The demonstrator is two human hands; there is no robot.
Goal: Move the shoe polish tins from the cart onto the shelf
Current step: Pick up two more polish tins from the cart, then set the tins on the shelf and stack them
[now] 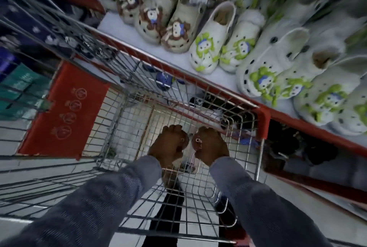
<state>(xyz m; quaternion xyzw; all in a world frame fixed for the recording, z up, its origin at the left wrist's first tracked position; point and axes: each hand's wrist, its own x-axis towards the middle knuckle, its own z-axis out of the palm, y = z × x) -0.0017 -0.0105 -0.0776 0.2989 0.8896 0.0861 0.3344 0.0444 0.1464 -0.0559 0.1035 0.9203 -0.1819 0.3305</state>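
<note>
Both my hands reach down into the wire cart (198,96). My left hand (168,145) is closed around a small round dark tin (183,141), mostly hidden by the fingers. My right hand (212,145) grips another shoe polish tin (197,141) whose dark lid shows white lettering. The two tins sit side by side between my hands, low inside the basket. Another round blue-lidded tin (163,81) shows behind the cart's far wire wall. The shelf (222,76) with a red front edge runs diagonally just beyond the cart.
Rows of white and beige clogs (206,48) with cartoon charms fill the shelf top. Dark shoes (288,143) sit on a lower shelf at right. A red sign panel (65,109) hangs on the cart's left; stacked boxes (17,86) are farther left.
</note>
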